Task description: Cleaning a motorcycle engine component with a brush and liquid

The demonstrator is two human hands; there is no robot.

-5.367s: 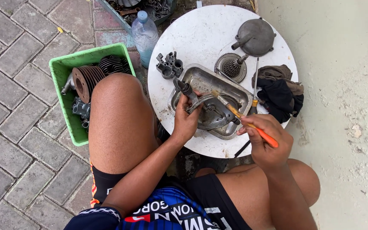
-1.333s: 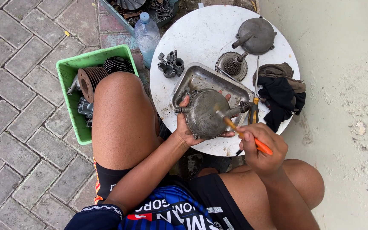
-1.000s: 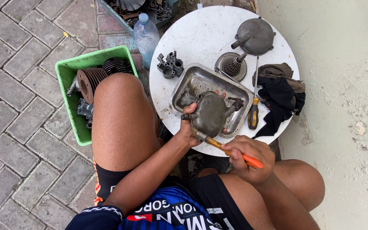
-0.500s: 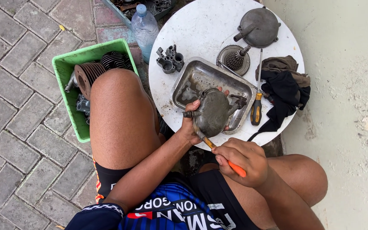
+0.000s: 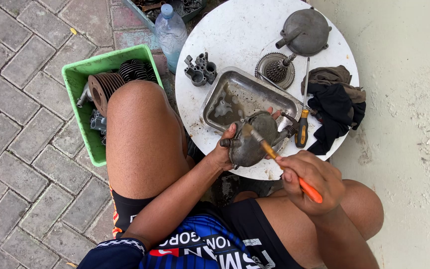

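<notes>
Left hand grips a round, greasy grey engine cover, thumb on top, fingers wrapped behind it. The cover sits tilted over the table's 6 o'clock edge, overlapping the near corner of the metal tray.

Right hand is closed around an orange-handled brush; the bristle end touches the cover's face at about its 12 o'clock, with the handle running off toward 4 o'clock.

The round white table also carries:
- the tray at centre, with dirty liquid inside
- a small cast part at the tray's 10 o'clock
- a second grey cover with a spout at the table's 1 o'clock
- a toothed gear disc just below that cover
- a screwdriver with a yellow-black handle at the tray's 3 o'clock, lying beside dark rags

A green plastic crate at 9 o'clock of the table holds finned cylinder parts. A plastic water bottle stands on the ground between crate and table. The person's bare left knee covers part of the crate. The ground is brick paving.
</notes>
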